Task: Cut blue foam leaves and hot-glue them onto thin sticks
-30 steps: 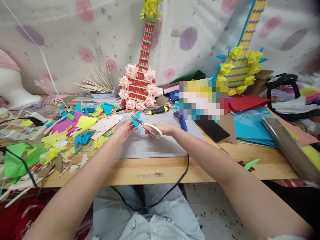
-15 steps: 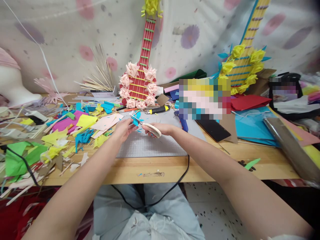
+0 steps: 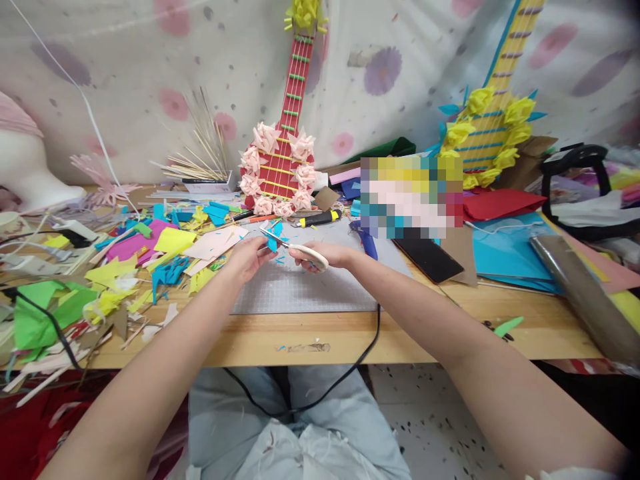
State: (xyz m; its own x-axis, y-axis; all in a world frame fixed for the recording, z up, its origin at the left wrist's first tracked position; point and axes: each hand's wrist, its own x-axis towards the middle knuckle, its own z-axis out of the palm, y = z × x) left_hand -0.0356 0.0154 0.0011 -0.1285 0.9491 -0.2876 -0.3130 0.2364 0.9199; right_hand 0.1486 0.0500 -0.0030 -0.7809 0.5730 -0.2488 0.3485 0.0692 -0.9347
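Between the fingers of my left hand (image 3: pixel 249 257) is a small piece of blue paper (image 3: pixel 273 244). My right hand (image 3: pixel 320 256) is closed round the cream handles of a pair of scissors (image 3: pixel 311 255). The scissor blades point left and lie against the blue paper, just above my left fingertips. Both hands are over a grey cutting mat (image 3: pixel 300 297) strewn with tiny blue scraps. A yellow and black utility knife (image 3: pixel 320 219) lies at the mat's back edge.
Behind the mat leans a red paper guitar (image 3: pixel 276 170) with pink flowers; a yellow one (image 3: pixel 483 137) leans farther right. Coloured paper scraps (image 3: pixel 173 241) cover the left side. A blue glue gun (image 3: pixel 364 239), its cord hanging off the table, and a phone (image 3: pixel 429 255) lie right.
My right hand and the scissors have shifted slightly right, and the handles look turned a little. My left hand stays nearly in place with the blue paper. The whole view has moved slightly.
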